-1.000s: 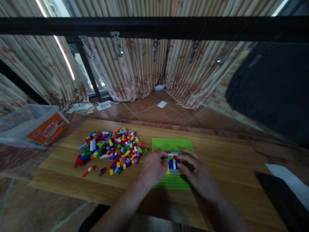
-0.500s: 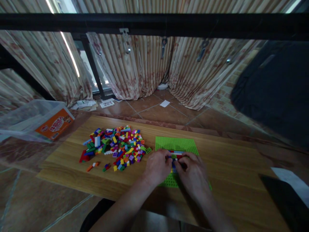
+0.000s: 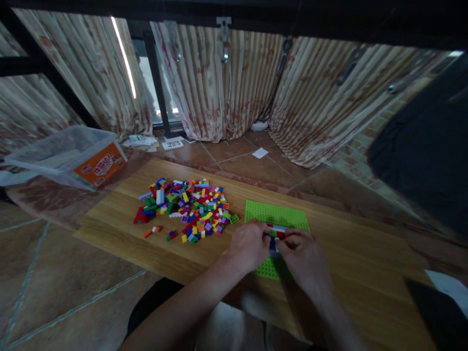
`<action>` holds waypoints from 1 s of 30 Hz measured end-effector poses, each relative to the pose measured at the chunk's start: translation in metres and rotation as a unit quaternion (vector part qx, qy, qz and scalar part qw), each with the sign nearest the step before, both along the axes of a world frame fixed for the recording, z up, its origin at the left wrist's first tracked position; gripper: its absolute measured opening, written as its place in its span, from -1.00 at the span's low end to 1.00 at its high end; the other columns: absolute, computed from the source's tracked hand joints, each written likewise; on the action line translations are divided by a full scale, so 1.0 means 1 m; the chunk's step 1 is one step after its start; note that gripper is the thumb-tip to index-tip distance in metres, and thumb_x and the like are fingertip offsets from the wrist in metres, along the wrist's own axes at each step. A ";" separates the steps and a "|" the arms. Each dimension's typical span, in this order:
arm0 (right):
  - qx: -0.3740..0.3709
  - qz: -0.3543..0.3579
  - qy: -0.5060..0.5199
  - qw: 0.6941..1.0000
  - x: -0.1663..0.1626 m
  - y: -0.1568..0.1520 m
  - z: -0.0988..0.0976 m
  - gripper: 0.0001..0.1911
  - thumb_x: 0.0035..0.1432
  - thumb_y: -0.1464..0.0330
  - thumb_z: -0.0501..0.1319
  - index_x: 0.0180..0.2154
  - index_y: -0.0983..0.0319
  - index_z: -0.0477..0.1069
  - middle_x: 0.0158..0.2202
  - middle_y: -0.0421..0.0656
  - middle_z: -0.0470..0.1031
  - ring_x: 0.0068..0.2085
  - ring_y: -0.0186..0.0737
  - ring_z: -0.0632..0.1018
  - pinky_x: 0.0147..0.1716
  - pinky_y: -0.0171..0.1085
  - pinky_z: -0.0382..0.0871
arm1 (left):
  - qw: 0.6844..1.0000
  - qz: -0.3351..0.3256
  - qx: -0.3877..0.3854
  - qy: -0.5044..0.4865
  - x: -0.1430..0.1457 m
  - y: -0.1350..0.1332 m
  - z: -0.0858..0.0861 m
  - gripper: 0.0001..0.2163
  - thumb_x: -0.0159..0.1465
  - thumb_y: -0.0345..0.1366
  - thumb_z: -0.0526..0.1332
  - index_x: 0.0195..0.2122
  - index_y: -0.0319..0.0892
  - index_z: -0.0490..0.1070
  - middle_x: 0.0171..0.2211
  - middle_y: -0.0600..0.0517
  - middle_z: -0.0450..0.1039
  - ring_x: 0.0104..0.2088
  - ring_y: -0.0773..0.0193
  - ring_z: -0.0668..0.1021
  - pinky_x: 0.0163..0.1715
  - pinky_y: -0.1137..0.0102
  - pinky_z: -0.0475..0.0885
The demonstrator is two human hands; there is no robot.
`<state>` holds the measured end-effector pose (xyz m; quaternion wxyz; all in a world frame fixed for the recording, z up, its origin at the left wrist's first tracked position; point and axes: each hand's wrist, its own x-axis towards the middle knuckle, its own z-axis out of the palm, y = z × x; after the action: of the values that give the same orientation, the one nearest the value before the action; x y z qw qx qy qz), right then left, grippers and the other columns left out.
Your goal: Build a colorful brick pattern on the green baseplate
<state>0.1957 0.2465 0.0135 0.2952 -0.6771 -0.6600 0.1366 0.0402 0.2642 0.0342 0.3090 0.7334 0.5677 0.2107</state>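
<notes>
A green studded baseplate (image 3: 277,210) lies on the wooden table in front of me. On its middle stands a low build of toy bricks (image 3: 276,233) in red, green, blue and pale colours, partly covered by my fingers. My left hand (image 3: 250,245) is closed at the build's left side, fingers curled against it; whatever lies between them is hidden. From the right, my right hand (image 3: 306,257) reaches over the build with thumb and fingers pinched at a small white toy brick (image 3: 277,240), which touches the blue part.
A spread pile of loose coloured toy bricks (image 3: 193,207) lies left of the baseplate on the wooden table (image 3: 351,253). Beyond the table's left end is a clear plastic box (image 3: 66,158) with an orange label. A dark flat thing (image 3: 435,307) is at the right edge.
The view has shifted, so the table and bricks appear farther right and slightly higher. Both hands stay at the build, with only small finger movements.
</notes>
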 end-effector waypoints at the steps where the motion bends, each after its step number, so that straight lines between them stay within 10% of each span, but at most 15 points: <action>1: 0.002 0.000 -0.005 1.000 0.000 0.000 -0.001 -0.72 0.06 0.23 0.17 -0.63 0.15 0.45 -0.34 -0.05 0.54 -0.16 -0.02 0.52 -0.03 0.03 0.33 | 1.000 -0.001 0.000 0.000 0.000 0.000 0.000 -0.80 0.23 -0.38 0.12 -0.21 -0.15 0.53 -0.22 -0.06 0.54 -0.20 0.12 0.57 -0.12 0.25 0.46; 30: -0.007 0.003 0.009 1.000 0.001 -0.003 -0.004 -0.73 0.08 0.27 0.12 -0.51 0.20 0.52 -0.16 0.03 0.49 -0.14 -0.04 0.52 -0.04 -0.02 0.35 | 0.999 -0.022 0.026 0.023 0.000 -0.006 0.001 -0.79 0.25 -0.38 0.07 -0.21 -0.14 0.50 -0.22 -0.04 0.47 -0.24 0.16 0.54 -0.18 0.28 0.46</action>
<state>0.1970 0.2436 0.0098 0.2954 -0.6761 -0.6585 0.1483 0.0398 0.2585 0.0350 0.2818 0.7578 0.5528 0.2018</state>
